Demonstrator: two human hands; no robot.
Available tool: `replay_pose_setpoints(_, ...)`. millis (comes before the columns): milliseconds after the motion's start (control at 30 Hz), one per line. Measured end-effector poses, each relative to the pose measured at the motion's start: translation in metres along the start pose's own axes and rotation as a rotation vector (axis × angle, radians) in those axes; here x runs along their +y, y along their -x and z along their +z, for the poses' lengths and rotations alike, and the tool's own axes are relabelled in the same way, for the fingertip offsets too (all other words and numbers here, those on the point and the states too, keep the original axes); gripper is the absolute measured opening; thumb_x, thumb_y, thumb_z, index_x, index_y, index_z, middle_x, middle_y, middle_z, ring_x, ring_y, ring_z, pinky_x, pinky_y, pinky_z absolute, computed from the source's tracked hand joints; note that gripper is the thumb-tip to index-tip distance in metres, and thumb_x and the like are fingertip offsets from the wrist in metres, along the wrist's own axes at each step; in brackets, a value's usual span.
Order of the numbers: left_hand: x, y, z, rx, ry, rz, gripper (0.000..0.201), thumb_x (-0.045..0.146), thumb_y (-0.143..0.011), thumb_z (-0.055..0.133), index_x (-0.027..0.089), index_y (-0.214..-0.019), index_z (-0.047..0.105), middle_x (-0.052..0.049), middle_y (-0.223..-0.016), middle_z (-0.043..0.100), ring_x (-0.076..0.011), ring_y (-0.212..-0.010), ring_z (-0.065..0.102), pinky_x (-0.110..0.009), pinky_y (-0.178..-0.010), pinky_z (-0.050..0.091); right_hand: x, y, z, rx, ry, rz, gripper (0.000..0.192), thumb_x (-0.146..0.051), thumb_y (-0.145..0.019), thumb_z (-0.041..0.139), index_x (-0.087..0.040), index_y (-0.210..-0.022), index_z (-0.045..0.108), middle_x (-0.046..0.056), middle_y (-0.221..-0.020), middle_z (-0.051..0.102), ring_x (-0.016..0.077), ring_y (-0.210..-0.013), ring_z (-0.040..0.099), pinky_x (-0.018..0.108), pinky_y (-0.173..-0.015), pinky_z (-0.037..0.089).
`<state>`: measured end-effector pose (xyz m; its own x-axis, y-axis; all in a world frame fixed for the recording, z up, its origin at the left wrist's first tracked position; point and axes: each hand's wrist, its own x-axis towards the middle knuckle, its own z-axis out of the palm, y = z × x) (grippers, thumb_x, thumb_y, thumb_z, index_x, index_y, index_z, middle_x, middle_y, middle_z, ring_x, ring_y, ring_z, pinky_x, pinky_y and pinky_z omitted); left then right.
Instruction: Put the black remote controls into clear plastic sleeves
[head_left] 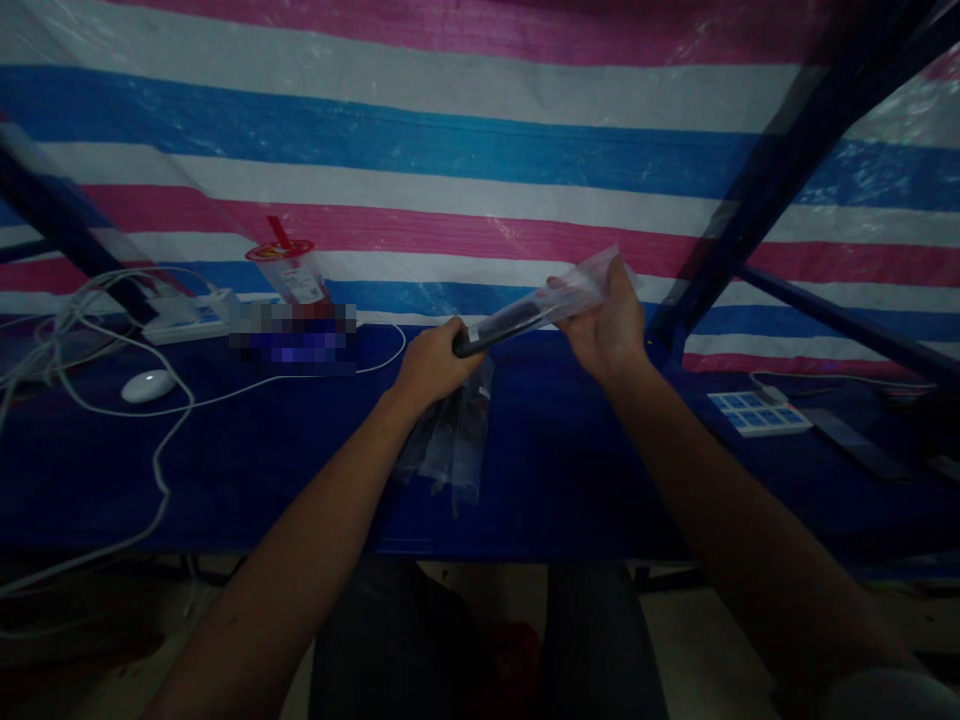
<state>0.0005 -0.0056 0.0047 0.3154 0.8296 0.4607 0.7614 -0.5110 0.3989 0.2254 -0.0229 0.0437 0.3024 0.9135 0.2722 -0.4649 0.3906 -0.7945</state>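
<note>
Holding a dark slim device [501, 327] above the blue worktop [570, 470], both hands work at mid-frame. Left hand [431, 362]: closed around the device's lower end, with a bunch of clear bags [450, 445] hanging beneath it down to the worktop. Right hand [609, 320]: closed on a clear bag [581, 290] that sheathes the device's upper end. Device: tilted, rising from left to right, held clear of the worktop.

Left of the hands: white mouse [148, 385] on the worktop; white cables [112, 390] looping around it; white power strip [184, 315] at the back edge; lidded cup [289, 270] with red straw just beside the strip. Right of the hands: white and blue power strip [757, 412] on the worktop, well apart from the device. Backdrop: striped tarp [450, 150] in pink, white and blue; dark frame bars [787, 150] slanting across its right side.
</note>
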Motion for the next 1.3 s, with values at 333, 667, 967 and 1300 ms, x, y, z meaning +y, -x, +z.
replay_pose_setpoints(333,-0.007,-0.002,-0.007,-0.172,-0.106,0.07,0.063,0.059,-0.075,0.07,0.022,-0.122,0.056,-0.011,-0.097,0.07,-0.0293,-0.087,0.066,-0.037,-0.074,0.044,0.038,0.034,-0.01,0.049,-0.023,0.255,0.033,-0.041,-0.103,0.038,-0.018,-0.103,0.062,0.01,-0.095,0.074,0.0244,-0.094,0.073,0.051,-0.092,0.057)
replay_pose_setpoints(667,-0.019,-0.009,-0.014,0.17,-0.065,-0.173,0.057,0.075,-0.088,0.043,0.021,-0.092,0.06,-0.008,-0.075,0.062,-0.0238,-0.073,0.058,-0.034,-0.065,0.037,0.029,0.023,-0.05,0.245,-0.03,0.271,0.035,-0.04,-0.105,0.025,-0.021,-0.11,0.053,0.011,-0.096,0.075,0.0259,-0.093,0.075,0.052,-0.092,0.058)
replay_pose_setpoints(967,0.016,0.002,-0.004,0.069,0.001,-0.042,0.055,0.072,-0.086,0.052,0.019,-0.096,0.062,-0.009,-0.078,0.064,-0.0251,-0.076,0.062,-0.035,-0.069,0.04,0.045,0.042,-0.041,0.009,-0.109,0.388,0.037,-0.055,-0.099,0.04,-0.025,-0.111,0.058,0.01,-0.107,0.075,0.0272,-0.099,0.075,0.054,-0.094,0.056)
replay_pose_setpoints(1300,0.027,0.006,0.005,-0.036,-0.039,-0.016,0.054,0.073,-0.084,0.054,0.02,-0.096,0.06,-0.011,-0.084,0.067,-0.0265,-0.082,0.063,-0.037,-0.074,0.044,0.044,0.053,-0.027,-0.206,-0.157,0.45,0.04,-0.06,-0.089,0.06,-0.025,-0.107,0.067,0.008,-0.115,0.075,0.0273,-0.116,0.067,0.051,-0.103,0.052)
